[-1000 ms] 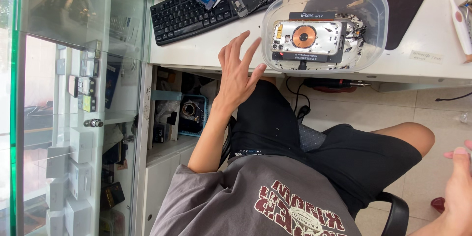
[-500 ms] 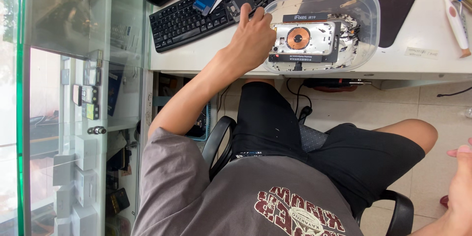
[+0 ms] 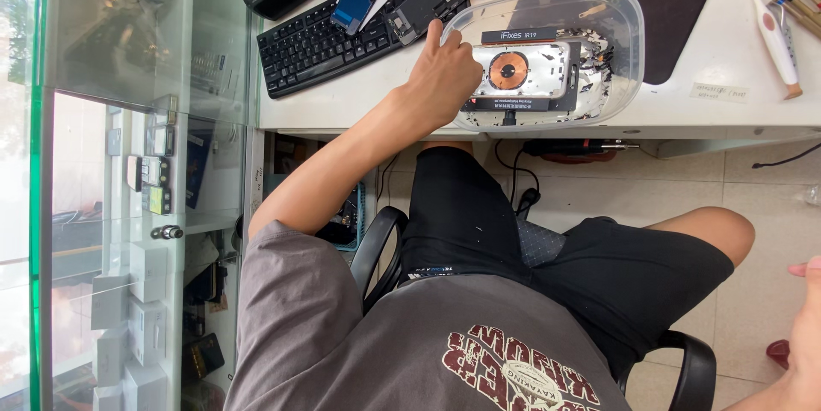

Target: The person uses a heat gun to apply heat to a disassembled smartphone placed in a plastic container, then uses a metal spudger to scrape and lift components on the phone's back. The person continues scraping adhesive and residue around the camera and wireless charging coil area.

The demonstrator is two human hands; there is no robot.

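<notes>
1. Resting on the near left rim of a clear plastic rectangular tub (image 3: 629,30), the left hand (image 3: 443,77) has its fingers curled together, index finger pointing up towards a dark phone frame (image 3: 430,0).
2. That tub sits on the white tabletop (image 3: 727,107), beside a black keyboard (image 3: 321,47).
3. Right hand (image 3: 808,334) shows only at the frame's edge; its grip cannot be told.

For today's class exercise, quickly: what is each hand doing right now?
Left hand: fingers curled on the clear plastic tub, index raised.
Right hand: mostly out of frame; cannot tell.
</notes>
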